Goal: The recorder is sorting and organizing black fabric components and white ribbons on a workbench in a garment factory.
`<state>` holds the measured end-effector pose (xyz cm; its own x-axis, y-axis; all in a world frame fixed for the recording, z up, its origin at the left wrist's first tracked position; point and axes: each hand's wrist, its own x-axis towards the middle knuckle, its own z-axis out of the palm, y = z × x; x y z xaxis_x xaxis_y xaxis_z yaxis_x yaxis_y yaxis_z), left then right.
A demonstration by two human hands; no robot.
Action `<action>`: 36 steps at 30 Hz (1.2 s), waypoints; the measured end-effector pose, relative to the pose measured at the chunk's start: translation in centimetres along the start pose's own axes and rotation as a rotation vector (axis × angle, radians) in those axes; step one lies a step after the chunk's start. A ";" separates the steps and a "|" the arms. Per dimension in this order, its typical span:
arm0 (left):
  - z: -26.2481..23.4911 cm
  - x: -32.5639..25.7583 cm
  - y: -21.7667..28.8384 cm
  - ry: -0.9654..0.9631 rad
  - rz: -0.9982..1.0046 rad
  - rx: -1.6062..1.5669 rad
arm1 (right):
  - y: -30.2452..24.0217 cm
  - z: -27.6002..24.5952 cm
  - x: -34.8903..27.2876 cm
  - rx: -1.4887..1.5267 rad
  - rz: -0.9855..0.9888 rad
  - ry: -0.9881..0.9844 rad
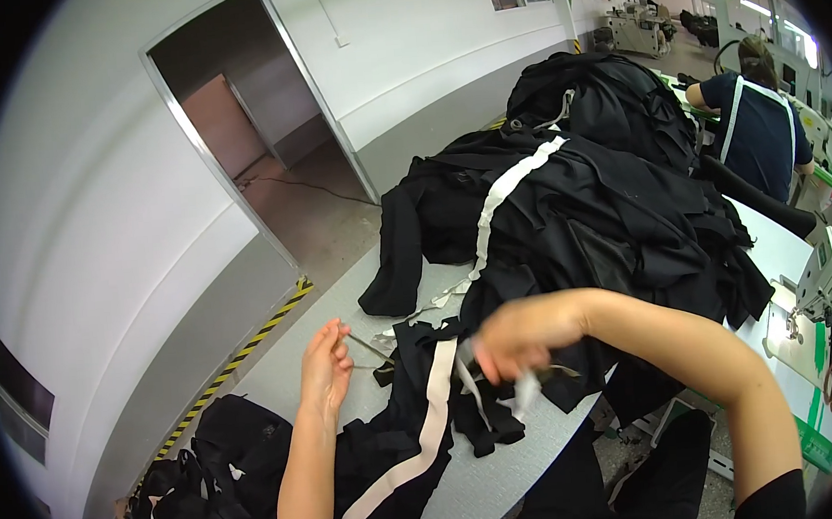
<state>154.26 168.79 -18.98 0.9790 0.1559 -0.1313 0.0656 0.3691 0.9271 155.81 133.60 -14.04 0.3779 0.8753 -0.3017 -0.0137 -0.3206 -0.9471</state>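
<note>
My left hand (325,367) is raised over the grey tabletop, its fingers pinched on a thin dark strip (368,348) that runs toward the black cloth. Blurred by motion, my right hand (527,334) hangs over scraps of black and white fabric, and its grip is not clear. Crumpled white material (526,393) shows just below it. Between my arms lies black cloth with a cream band (434,403) along it. Beyond it a large pile of black garments (596,208) fills the table, with a long white strip (500,191) draped over it.
A heap of dark cloth (226,446) lies at the lower left. To the right stands a white sewing machine (822,270). A person in a dark top (759,134) works at the far right. An open doorway (252,117) and striped floor tape (240,359) are on the left.
</note>
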 end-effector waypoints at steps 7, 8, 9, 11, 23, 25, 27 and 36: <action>2.2 -3.3 4.6 -0.271 -0.088 0.531 | 2.2 -0.1 -1.0 -0.447 0.216 0.316; 1.9 -4.0 4.9 -0.316 -0.103 0.635 | 1.8 0.7 -1.9 -0.589 0.202 0.313; 1.6 -4.4 5.0 -0.362 -0.119 0.738 | 1.8 1.2 -2.4 -0.634 0.217 0.326; 0.8 -4.8 5.0 -0.370 -0.109 0.764 | 1.4 2.2 -3.6 -0.681 0.177 0.332; 2.4 -3.1 4.0 -0.015 0.257 0.637 | 6.1 5.9 2.4 -0.630 -0.199 0.637; 1.8 -2.8 4.0 -0.006 0.221 0.615 | 6.1 3.1 2.3 0.339 -0.019 0.463; 0.7 -2.3 3.5 0.010 0.185 0.589 | 6.6 2.0 2.2 0.752 0.097 0.453; -0.4 -2.4 3.0 -0.026 0.159 0.260 | 8.9 3.6 -1.6 -0.294 -0.054 0.765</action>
<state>152.06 169.88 -15.98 0.9854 0.1681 0.0284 -0.0448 0.0945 0.9945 151.70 130.66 -22.33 0.8994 0.4371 0.0021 0.2257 -0.4603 -0.8586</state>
